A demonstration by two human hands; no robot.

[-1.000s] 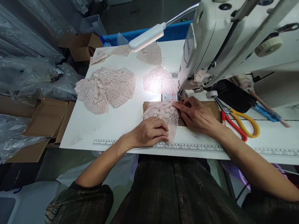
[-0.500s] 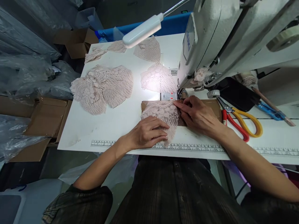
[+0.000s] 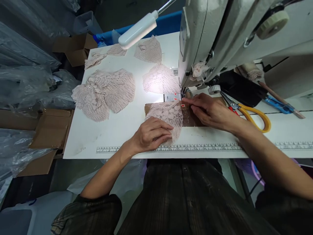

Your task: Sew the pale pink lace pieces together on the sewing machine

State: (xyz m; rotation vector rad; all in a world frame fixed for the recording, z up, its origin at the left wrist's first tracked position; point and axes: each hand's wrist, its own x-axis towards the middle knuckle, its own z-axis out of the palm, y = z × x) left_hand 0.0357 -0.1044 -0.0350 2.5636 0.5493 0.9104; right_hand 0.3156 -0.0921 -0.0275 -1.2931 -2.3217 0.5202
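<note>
A beige lace piece [image 3: 168, 112] lies partly on a brown board [image 3: 195, 119] in front of the sewing machine's presser foot [image 3: 183, 92]. My left hand [image 3: 155, 134] rests flat on its lower left part, fingers stretched out. At the lace's upper right corner is the tip of my right hand's [image 3: 210, 109] stretched index finger, just below the foot; the thumb is apart from it and the other fingers are curled. Red marks show on the metal plate [image 3: 170, 97] and beside the lace corner. A second lace piece [image 3: 161, 80] lies behind the plate, under the lamp light.
More lace pieces [image 3: 105, 93] lie at the left and back of the white table [image 3: 80, 137]. A lamp [image 3: 138, 31] hangs above. Yellow-handled scissors [image 3: 255, 116], a black phone-like object [image 3: 241, 88] and a blue cutter [image 3: 278, 103] lie right. A printed ruler [image 3: 195, 148] runs along the front edge.
My right index finger has straightened and the thumb has drawn away from the lace edge, baring another red mark. The left hand stays on the lace. The whole view has shifted slightly.
</note>
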